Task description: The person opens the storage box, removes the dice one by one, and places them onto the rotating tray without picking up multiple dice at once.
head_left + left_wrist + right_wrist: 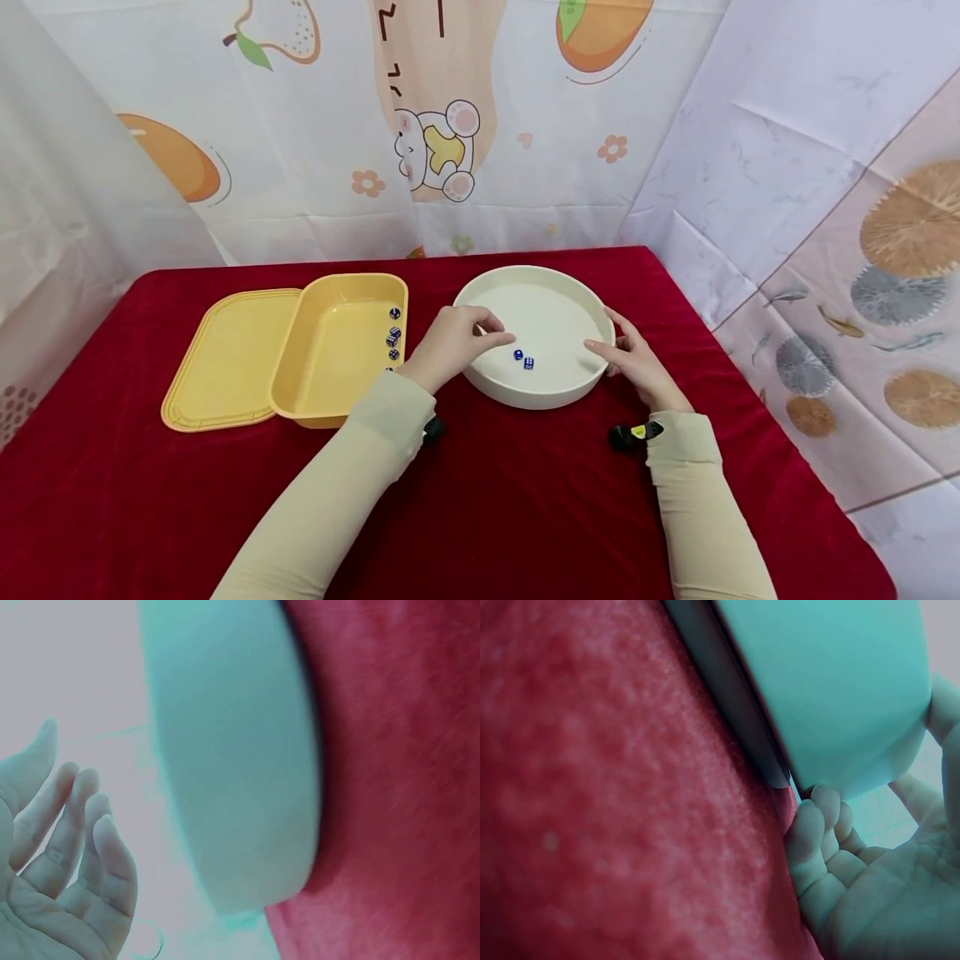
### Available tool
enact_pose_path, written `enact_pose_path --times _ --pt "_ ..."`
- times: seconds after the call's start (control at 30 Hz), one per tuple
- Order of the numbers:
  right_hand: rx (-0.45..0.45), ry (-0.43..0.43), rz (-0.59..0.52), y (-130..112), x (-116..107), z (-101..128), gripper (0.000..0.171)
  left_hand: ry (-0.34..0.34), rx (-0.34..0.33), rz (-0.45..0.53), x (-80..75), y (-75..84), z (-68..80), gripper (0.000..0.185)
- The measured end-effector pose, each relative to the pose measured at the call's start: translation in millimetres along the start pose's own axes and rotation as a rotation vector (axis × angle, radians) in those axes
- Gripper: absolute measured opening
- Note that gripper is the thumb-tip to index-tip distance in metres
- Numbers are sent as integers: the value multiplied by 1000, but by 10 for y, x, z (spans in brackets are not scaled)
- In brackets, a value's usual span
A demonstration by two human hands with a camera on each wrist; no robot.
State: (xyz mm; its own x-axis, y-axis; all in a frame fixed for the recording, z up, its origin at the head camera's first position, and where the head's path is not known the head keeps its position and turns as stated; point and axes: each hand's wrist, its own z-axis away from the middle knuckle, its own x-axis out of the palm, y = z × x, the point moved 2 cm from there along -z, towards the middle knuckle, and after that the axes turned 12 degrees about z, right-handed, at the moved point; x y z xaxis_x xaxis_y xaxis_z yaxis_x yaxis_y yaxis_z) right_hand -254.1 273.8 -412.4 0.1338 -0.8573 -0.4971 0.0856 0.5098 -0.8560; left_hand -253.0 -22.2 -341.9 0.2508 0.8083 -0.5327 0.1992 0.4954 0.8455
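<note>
A round cream tray [536, 312] with a raised rim stands on the right half of the table. Two blue dice [528, 363] with white pips lie on its floor, near the front. My left hand [459, 337] hovers over the tray's left side, just left of the dice, its fingers loosely bent. Nothing shows between thumb and fingers in the left wrist view. With the thumb over the rim and fingers round the outer wall, my right hand [633, 358] holds the tray's right side. In the right wrist view the fingertips [808, 825] reach the wall's lower edge.
Left of the tray sits a deep yellow box [307, 367] with several more blue dice [393, 333] along its right side. Its flat yellow lid [225, 362] lies beside it. A red cloth [525, 500] covers the table, with printed curtains [300, 167] behind.
</note>
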Motion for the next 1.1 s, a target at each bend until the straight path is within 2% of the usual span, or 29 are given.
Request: enact_pose_path --times 0.13,0.27,0.4,0.5,0.73,0.9,1.1 --pt "10 0 -5 7 15 5 81 44 -15 51 -173 25 66 24" --pt "20 -4 -23 11 44 11 81 114 12 67 -331 -3 167 24" --pt "20 -6 -27 8 45 0 82 182 18 94 -473 -91 292 25" --pt "22 -4 -23 1 28 -8 82 210 -7 109 -567 -188 388 29" --pt "20 2 -13 -4 0 4 81 234 -62 123 -735 -440 533 39" --pt "17 7 -15 -11 3 26 82 256 -78 217 -832 -623 544 39" --pt "18 0 -13 -10 -4 20 82 209 -145 307 -895 -786 548 35"
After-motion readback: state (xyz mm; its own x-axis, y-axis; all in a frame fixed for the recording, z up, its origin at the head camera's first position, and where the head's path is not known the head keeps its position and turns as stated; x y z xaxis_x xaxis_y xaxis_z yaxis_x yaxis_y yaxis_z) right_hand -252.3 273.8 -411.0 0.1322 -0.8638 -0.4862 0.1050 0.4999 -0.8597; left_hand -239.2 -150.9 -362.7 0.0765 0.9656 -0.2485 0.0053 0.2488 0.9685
